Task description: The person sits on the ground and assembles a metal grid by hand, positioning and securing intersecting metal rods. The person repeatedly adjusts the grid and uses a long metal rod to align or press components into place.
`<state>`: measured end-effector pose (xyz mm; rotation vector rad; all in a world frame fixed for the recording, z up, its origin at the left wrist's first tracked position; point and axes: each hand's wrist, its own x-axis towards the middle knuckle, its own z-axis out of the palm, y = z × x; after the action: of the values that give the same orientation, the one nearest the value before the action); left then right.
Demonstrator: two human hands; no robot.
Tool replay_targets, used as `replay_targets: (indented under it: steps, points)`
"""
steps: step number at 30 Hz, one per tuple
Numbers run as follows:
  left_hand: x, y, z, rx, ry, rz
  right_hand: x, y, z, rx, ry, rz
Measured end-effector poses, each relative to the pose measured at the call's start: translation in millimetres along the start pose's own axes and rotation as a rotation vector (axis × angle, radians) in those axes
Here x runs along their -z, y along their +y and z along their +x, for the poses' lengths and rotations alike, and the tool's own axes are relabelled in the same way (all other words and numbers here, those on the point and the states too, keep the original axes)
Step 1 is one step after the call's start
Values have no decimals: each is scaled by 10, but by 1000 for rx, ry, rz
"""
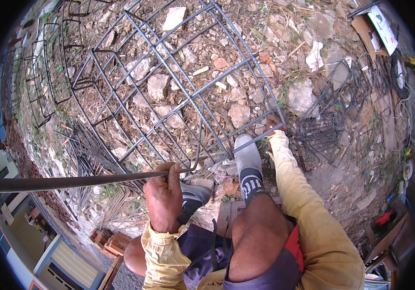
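Observation:
My left hand (164, 198) is closed around a long dark steel rod (67, 181), which runs out to the left edge of the view. Just past my fingers the rod bends sharply upward and passes over a cage of tied steel bars (193, 96). That cage lies tilted over stony ground in front of me. At its near right corner my right hand (273, 126) is closed on the steel bars, partly hidden by the yellow sleeve cuff. My shoe (247, 152) rests by the cage's near edge.
More bar frames (48, 72) stand at the left. Loose cut rods (89, 154) lie in a heap below them. Bricks (115, 243) are stacked at lower left. Large stones (303, 98) and tangled wire (328, 125) lie to the right, with an open cardboard box (365, 33) at upper right.

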<state>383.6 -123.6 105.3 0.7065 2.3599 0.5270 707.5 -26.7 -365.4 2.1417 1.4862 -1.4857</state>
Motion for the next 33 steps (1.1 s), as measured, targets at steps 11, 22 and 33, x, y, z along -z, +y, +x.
replay_targets:
  steps: [11,22,33]
  points:
    - [-261,-566,-130,67,2,-414,218,-935,-826,106,59,610]
    - [-568,-1181,-71,68,-78,-738,337,-1209,-1232,-186,-218,932]
    - [-545,-1153,72,-38,-277,-679,334,-1002,-1530,191,138,212]
